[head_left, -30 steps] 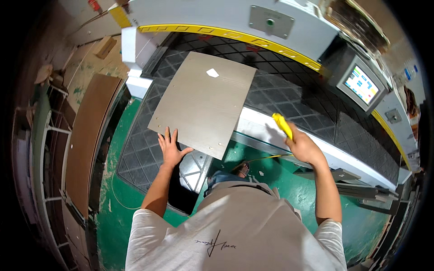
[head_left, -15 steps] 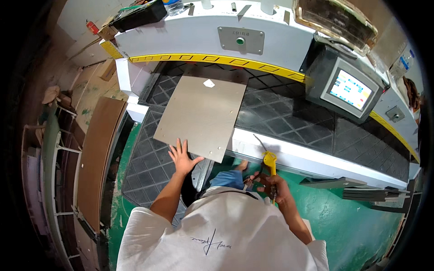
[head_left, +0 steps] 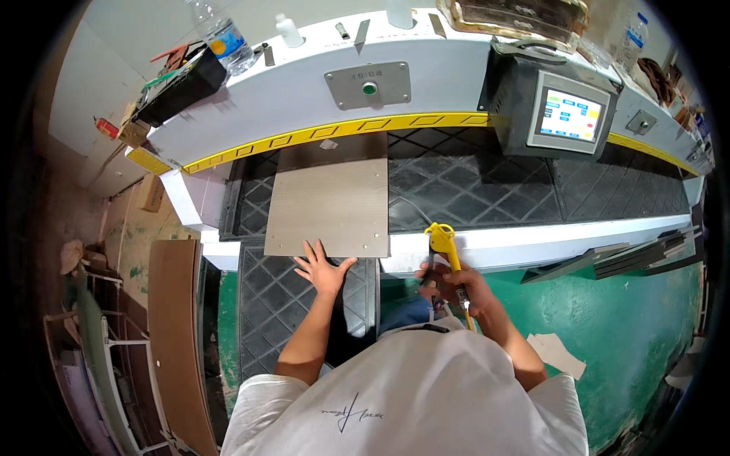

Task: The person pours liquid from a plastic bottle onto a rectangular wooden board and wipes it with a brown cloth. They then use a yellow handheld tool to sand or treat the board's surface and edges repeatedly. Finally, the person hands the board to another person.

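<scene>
A flat grey-beige wood-grain panel with several small drilled holes lies on the dark bed of a machine. Its far end reaches to the yellow strip, and a small white piece sits near that end. My left hand is open, fingers spread, with the fingertips at the panel's near edge. To the right, in front of the machine's white edge, my right hand is closed around a yellow air blow gun. The gun's thin nozzle points forward over the bed, and a yellow hose runs back from its lower end.
Behind the bed stands a white machine housing with a green button and a yellow strip. A touch screen juts out at right. Brown panels stand at left. Dark boards are stacked at right; cardboard lies on the floor.
The panel has turned straighter and moved farther in toward the yellow strip, my left hand staying at its near edge. The blow gun stays in my right hand. The whole view has shifted.
</scene>
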Available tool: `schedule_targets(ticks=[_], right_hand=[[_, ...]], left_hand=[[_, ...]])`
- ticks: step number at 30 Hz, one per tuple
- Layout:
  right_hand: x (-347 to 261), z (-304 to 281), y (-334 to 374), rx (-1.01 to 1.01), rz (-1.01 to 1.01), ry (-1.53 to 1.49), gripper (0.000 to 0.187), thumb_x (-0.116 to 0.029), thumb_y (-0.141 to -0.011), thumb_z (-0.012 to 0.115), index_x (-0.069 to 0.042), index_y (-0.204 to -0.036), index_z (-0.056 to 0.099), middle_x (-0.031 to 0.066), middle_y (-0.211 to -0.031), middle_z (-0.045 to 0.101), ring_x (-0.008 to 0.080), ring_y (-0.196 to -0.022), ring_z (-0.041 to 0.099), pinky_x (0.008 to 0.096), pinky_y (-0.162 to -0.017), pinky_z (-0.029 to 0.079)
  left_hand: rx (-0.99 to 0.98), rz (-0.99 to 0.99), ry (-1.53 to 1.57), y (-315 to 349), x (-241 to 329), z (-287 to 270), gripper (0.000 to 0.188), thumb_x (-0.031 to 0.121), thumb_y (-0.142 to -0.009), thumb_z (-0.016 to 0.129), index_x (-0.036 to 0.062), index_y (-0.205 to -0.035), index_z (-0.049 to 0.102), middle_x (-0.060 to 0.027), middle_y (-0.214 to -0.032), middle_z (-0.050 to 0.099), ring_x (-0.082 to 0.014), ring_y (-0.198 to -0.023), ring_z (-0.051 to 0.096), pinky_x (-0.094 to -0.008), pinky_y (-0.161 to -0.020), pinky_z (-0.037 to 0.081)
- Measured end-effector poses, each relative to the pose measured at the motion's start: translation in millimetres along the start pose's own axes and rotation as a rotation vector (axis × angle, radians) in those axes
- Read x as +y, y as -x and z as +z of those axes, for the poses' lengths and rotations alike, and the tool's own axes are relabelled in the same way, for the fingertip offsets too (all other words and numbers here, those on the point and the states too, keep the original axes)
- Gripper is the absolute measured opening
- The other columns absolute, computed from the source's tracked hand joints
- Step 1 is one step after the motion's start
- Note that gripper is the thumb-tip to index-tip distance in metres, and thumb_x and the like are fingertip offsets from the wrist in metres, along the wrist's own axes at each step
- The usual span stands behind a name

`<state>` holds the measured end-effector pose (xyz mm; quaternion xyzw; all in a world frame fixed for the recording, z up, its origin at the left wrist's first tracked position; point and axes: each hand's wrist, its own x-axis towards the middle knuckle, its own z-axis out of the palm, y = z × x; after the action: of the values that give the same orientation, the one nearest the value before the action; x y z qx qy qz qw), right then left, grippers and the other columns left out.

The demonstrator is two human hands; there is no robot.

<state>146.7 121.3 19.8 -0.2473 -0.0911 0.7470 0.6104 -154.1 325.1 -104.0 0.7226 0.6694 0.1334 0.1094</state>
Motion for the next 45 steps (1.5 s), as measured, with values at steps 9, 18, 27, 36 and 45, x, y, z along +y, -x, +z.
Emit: schedule_targets(ticks=[9,18,27,36,45], right_hand=[[-38,108,-43,0.035,-0.033,0.519,0.062,-0.004,-0.096,0.061,-0.002,-0.153,0.036,0.0177,-0.133,0.061,0.0310,-0.128,0.061,0.0469,-0.093,0.064],[-53,154,-72,0.051,-0.331,0.387,0.072,-0.002,-0.090,0.055,-0.004,-0.156,0.026,0.0179,-0.134,0.053,0.0280,-0.126,0.059,0.0443,-0.082,0.067],[-57,182,-96,0.116,-0.343,0.392,0.068,0.003,-0.093,0.051,-0.005,-0.155,0.026,0.0195,-0.135,0.054,0.0286,-0.126,0.059,0.0474,-0.077,0.068],[-55,183,-116,0.136,-0.411,0.414,0.063,0.003,-0.096,0.049,-0.009,-0.155,0.030,0.0147,-0.130,0.054,0.0246,-0.122,0.059,0.0482,-0.078,0.067],[-19,61,-43,0.071,0.076,0.503,0.055,-0.028,-0.100,0.065,-0.010,-0.147,0.044,0.0069,-0.114,0.063,0.0177,-0.106,0.062,0.0352,-0.076,0.065]], left_hand=[[0.060,-0.011,0.016,2,13,-1,0.126,0.081,-0.062,0.079,0.0100,-0.158,0.039,-0.0217,-0.169,0.021,-0.0618,-0.151,0.008,-0.0745,-0.119,0.006],[0.094,0.004,0.004,4,9,1,0.122,0.080,-0.064,0.079,0.0112,-0.157,0.041,-0.0203,-0.168,0.023,-0.0600,-0.151,0.009,-0.0708,-0.121,0.008],[0.101,-0.021,0.034,6,18,-5,0.127,0.079,-0.063,0.080,0.0095,-0.159,0.034,-0.0228,-0.167,0.021,-0.0567,-0.153,0.010,-0.0656,-0.124,0.008],[0.113,-0.008,0.061,2,19,-1,0.132,0.079,-0.061,0.081,0.0102,-0.161,0.028,-0.0243,-0.167,0.021,-0.0549,-0.154,0.010,-0.0643,-0.125,0.008],[0.107,-0.027,0.032,6,12,0,0.130,0.080,-0.062,0.080,0.0092,-0.160,0.033,-0.0233,-0.167,0.022,-0.0543,-0.154,0.009,-0.0644,-0.125,0.007]])
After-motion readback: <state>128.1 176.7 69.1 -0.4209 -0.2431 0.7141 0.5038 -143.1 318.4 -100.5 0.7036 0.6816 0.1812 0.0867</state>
